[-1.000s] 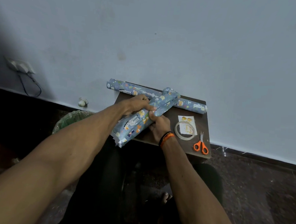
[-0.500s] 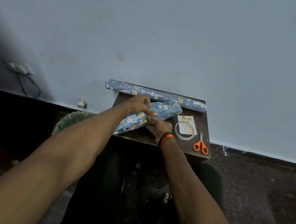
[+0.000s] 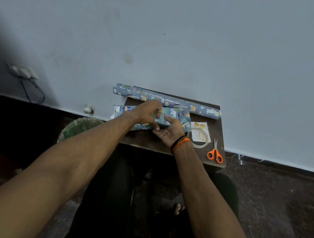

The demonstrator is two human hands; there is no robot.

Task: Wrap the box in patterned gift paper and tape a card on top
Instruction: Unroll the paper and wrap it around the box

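The box wrapped in blue patterned paper [image 3: 177,115] lies flat on the small brown table [image 3: 142,139], parallel to the wall. My left hand [image 3: 149,114] grips it from above, fingers curled over the top and thumb at the front edge. My right hand [image 3: 168,133] lies palm up in front of the box, its straight fingers touching the near side. A white card [image 3: 200,128] sits to the right under a ring of clear tape [image 3: 206,143]. Much of the box's middle is hidden by my hands.
A roll of the same blue paper [image 3: 172,101] lies along the table's back edge by the wall. Orange-handled scissors [image 3: 214,154] rest near the front right corner. A bin with a green liner [image 3: 78,128] stands on the floor to the left.
The box has swung from a raised diagonal to lying flat along the table. My right hand has let go of it and turned palm up; my left hand stays on top.
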